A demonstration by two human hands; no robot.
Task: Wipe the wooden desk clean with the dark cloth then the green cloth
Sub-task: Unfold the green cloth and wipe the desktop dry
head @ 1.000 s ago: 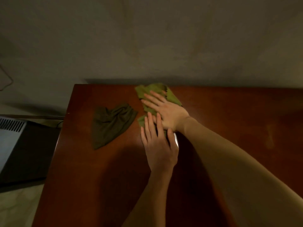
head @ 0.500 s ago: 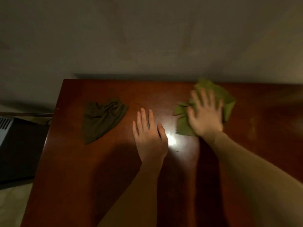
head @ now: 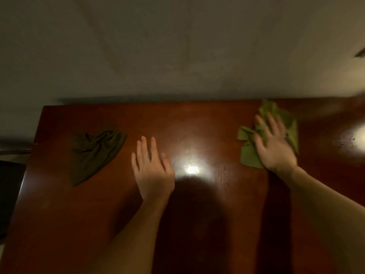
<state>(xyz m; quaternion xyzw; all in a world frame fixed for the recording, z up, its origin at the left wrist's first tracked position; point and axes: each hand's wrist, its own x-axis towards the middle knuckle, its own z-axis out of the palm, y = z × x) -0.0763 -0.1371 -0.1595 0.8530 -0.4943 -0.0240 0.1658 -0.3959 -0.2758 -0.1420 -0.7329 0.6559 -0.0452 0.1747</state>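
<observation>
The reddish wooden desk fills the lower half of the view. A dark cloth lies crumpled near its left edge, untouched. My left hand rests flat on the bare wood just right of that cloth, fingers apart, holding nothing. My right hand presses flat on the crumpled green cloth near the desk's back right; it is slightly blurred. The cloth sticks out past the fingers at the back and the left.
A plain wall rises directly behind the desk's back edge. A dark piece of furniture stands beside the desk's left edge. A bright light reflection sits mid-desk between my hands, another at the far right.
My right hand has slid the green cloth from the desk's middle to the back right. My left hand came off the cloth and stays flat on the wood. The dark cloth has not moved.
</observation>
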